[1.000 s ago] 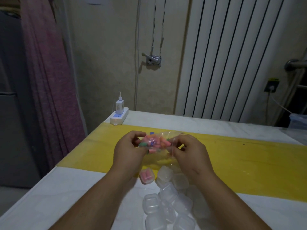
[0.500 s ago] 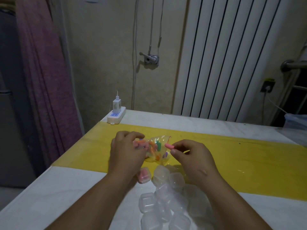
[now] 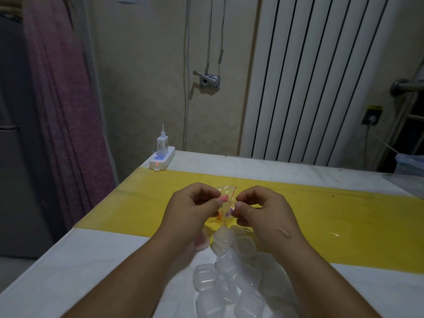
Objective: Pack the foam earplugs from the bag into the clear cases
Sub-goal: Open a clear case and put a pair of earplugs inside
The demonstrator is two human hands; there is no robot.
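A small clear bag (image 3: 226, 203) with coloured foam earplugs in it hangs between my two hands above the yellow strip. My left hand (image 3: 191, 212) pinches a pink earplug (image 3: 223, 199) and the bag's left edge. My right hand (image 3: 259, 210) pinches the bag's right edge near its red-lined mouth. Several clear plastic cases (image 3: 227, 269) lie heaped on the white table just below my hands. One case with a pink earplug inside (image 3: 202, 243) sits half hidden under my left wrist.
A yellow strip (image 3: 321, 214) crosses the white table (image 3: 68, 271). A white power strip (image 3: 161, 158) with a charger stands at the table's far left corner. A radiator (image 3: 321, 76) lines the wall behind. A purple curtain (image 3: 62, 99) hangs at left.
My hands came closer together. The pink earplug went from my right fingers to my left. The bag hangs narrower between my hands, with its mouth up.
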